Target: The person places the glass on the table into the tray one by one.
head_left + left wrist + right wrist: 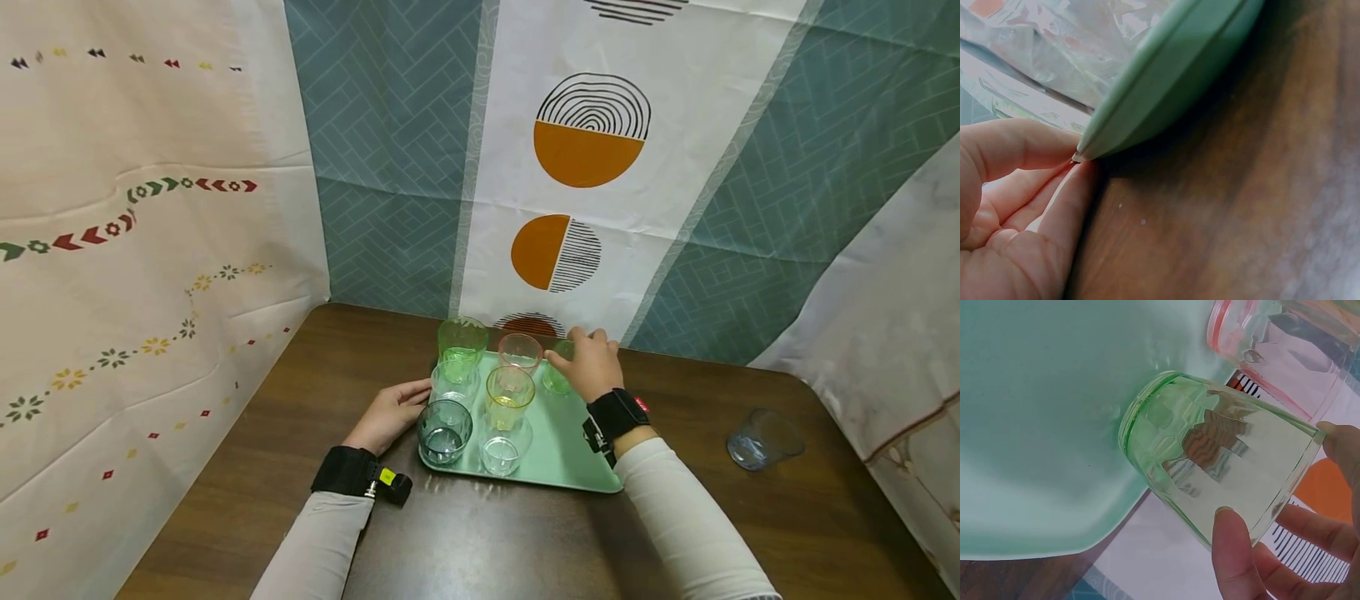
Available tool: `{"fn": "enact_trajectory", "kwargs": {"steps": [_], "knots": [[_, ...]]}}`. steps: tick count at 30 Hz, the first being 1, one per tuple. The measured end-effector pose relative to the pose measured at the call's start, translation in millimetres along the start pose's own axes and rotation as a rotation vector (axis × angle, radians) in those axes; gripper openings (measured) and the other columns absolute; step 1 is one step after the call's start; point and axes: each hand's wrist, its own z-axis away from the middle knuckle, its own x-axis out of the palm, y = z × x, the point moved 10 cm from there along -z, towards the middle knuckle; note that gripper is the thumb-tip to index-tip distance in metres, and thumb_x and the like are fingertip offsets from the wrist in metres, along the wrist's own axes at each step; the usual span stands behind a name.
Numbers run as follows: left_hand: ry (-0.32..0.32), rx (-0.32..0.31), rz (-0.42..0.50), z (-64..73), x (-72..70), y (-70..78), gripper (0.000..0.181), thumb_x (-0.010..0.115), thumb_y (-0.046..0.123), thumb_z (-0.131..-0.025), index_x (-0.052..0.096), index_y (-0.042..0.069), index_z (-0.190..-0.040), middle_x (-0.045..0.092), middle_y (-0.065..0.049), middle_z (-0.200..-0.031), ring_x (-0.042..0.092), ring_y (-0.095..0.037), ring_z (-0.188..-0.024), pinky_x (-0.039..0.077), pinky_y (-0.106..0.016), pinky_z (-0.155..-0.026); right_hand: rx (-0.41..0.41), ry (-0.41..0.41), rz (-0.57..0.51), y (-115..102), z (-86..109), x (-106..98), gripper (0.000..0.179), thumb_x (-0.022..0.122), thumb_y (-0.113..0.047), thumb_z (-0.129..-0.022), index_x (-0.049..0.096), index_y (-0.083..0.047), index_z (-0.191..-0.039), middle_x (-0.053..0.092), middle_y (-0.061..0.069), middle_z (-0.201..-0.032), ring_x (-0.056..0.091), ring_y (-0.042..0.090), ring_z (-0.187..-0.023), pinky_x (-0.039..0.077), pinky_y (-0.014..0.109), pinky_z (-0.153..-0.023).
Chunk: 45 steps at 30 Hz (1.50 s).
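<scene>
My right hand (590, 367) grips a light green glass (1210, 456) by its rim, thumb on the near side. The glass stands at the back right of a mint green tray (573, 454). At the tray's left edge my left hand (387, 414) pinches the rim between thumb and fingers (1019, 150). Also on the tray are a taller green glass (462, 337), a pink-rimmed glass (520, 353), a yellow glass (510, 400), a dark grey glass (445, 433) and two clear glasses, one at the middle left (454, 382) and another at the front (501, 450).
A bluish clear glass (761, 440) lies on its side on the brown wooden table (465, 542), well to the right of the tray. Patterned cloths (390, 167) hang behind the table and on both sides.
</scene>
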Motion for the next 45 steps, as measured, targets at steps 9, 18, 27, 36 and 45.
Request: {"fn": "enact_trajectory", "kwargs": {"steps": [9, 18, 27, 36, 45], "knots": [[0.013, 0.004, 0.0, -0.4, 2.3, 3.0, 0.052, 0.055, -0.003, -0.091, 0.041, -0.002, -0.141, 0.042, -0.022, -0.146, 0.037, -0.027, -0.135, 0.043, -0.033, -0.102, -0.009, 0.017, 0.027, 0.2, 0.4, -1.4, 0.059, 0.066, -0.044, -0.086, 0.057, 0.003, -0.12, 0.054, 0.034, -0.107, 0.048, 0.05, -0.092, 0.045, 0.06, -0.081], [0.016, -0.006, -0.006, -0.2, 0.0, 0.5, 0.053, 0.055, -0.003, -0.092, 0.039, -0.003, -0.142, 0.041, -0.024, -0.146, 0.036, -0.028, -0.136, 0.044, -0.031, -0.101, 0.005, -0.01, 0.068, 1.0, -2.8, 4.1, 0.061, 0.061, -0.049, -0.089, 0.056, 0.002, -0.121, 0.053, 0.034, -0.108, 0.047, 0.05, -0.09, 0.046, 0.059, -0.078], [0.012, -0.012, -0.021, -1.0, 0.3, 0.2, 0.052, 0.055, 0.0, -0.094, 0.04, 0.0, -0.143, 0.041, -0.022, -0.146, 0.036, -0.027, -0.136, 0.04, -0.039, -0.105, 0.007, 0.021, 0.09, -2.0, -2.3, 4.5, 0.059, 0.06, -0.049, -0.089, 0.058, 0.003, -0.119, 0.052, 0.033, -0.107, 0.048, 0.049, -0.089, 0.048, 0.057, -0.075], [0.007, -0.008, -0.017, 0.1, 0.8, -0.5, 0.052, 0.055, -0.001, -0.093, 0.04, -0.001, -0.143, 0.041, -0.023, -0.146, 0.036, -0.027, -0.136, 0.041, -0.037, -0.104, -0.024, 0.036, 0.111, -4.3, -2.8, 9.2, 0.059, 0.057, -0.048, -0.092, 0.058, 0.004, -0.119, 0.052, 0.032, -0.105, 0.047, 0.048, -0.093, 0.044, 0.059, -0.085], [0.023, -0.016, -0.015, 0.3, -1.5, -0.1, 0.051, 0.055, -0.002, -0.093, 0.04, -0.002, -0.142, 0.042, -0.023, -0.146, 0.036, -0.028, -0.136, 0.043, -0.032, -0.102, -0.038, 0.051, 0.115, -5.4, -3.6, 9.4, 0.057, 0.057, -0.047, -0.093, 0.058, 0.005, -0.117, 0.053, 0.033, -0.106, 0.047, 0.048, -0.095, 0.042, 0.061, -0.088]]}}
